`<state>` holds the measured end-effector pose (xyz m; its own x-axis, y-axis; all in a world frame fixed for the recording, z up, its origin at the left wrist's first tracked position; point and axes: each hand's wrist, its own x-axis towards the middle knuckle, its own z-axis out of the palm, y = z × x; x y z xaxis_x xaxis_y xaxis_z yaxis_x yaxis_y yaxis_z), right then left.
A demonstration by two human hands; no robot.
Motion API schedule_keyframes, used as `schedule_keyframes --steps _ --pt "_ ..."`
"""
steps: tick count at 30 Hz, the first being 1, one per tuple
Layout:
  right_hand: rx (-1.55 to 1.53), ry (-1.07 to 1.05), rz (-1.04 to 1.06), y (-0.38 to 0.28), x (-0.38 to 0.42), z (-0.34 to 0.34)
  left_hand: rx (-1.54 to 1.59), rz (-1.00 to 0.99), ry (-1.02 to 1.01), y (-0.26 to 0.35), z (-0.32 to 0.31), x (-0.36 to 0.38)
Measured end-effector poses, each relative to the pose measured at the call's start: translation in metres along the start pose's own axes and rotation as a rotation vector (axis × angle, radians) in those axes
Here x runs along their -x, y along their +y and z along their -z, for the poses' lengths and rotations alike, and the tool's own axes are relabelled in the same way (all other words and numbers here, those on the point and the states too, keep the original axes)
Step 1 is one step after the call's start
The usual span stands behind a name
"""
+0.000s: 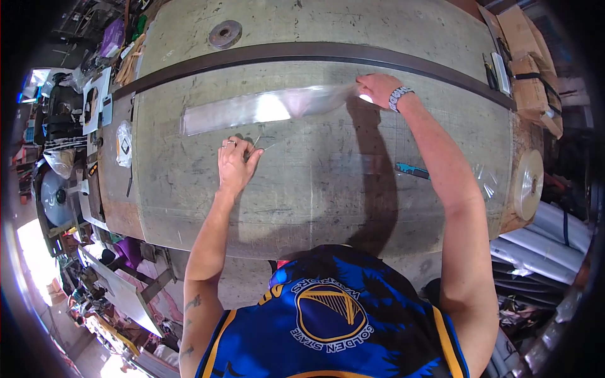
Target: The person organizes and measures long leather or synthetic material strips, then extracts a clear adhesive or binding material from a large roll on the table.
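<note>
A long clear plastic strip [239, 113] stretches across the worktable [302, 189]. My right hand [378, 90] is closed on its right end, which looks raised and twisted. My left hand [236, 160] is just below the strip's left part, with its fingers bent and a thin, pointed metal tool [257, 142] between thumb and fingers. The tool's exact kind is too small to tell. A dark straight bar [302, 52] runs across the table beyond the strip.
A tape roll [225, 34] lies beyond the bar. Near my right forearm is a teal cutter [411, 169]. Cardboard boxes [529, 82] and a large clear roll [529, 184] are at the right edge. A small plastic bag [124, 143] lies at the left.
</note>
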<state>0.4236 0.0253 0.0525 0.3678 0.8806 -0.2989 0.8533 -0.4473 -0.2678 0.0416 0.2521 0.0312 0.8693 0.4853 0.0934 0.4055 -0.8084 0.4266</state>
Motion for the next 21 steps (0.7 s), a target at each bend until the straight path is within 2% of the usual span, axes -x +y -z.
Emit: schedule_keyframes --steps 3,6,9,12,15,16,18,21 --pt "0.004 -0.01 -0.02 -0.002 0.002 0.002 0.091 -0.186 0.033 -0.006 0.023 -0.01" --pt "0.02 -0.041 -0.05 -0.004 0.004 0.002 0.396 0.165 -0.149 -0.022 0.052 -0.028" --pt "0.029 -0.011 -0.025 -0.001 0.0 -0.003 0.231 0.165 -0.111 -0.028 0.087 -0.065" --pt "0.03 0.009 0.005 0.002 -0.001 -0.005 0.069 0.218 -0.374 -0.079 0.086 -0.097" --pt "0.045 -0.022 -0.031 0.0 0.005 -0.002 -0.364 0.024 -0.135 -0.085 0.081 -0.1" --pt "0.048 -0.02 -0.03 0.0 0.006 -0.003 -0.41 0.106 -0.088 -0.048 0.091 -0.101" --pt "0.05 -0.015 -0.032 0.002 0.008 -0.004 -0.29 -0.106 0.028 -0.008 0.079 -0.107" --pt "0.036 0.011 -0.025 -0.003 0.003 -0.003 -0.03 -0.336 0.009 0.084 0.027 -0.109"
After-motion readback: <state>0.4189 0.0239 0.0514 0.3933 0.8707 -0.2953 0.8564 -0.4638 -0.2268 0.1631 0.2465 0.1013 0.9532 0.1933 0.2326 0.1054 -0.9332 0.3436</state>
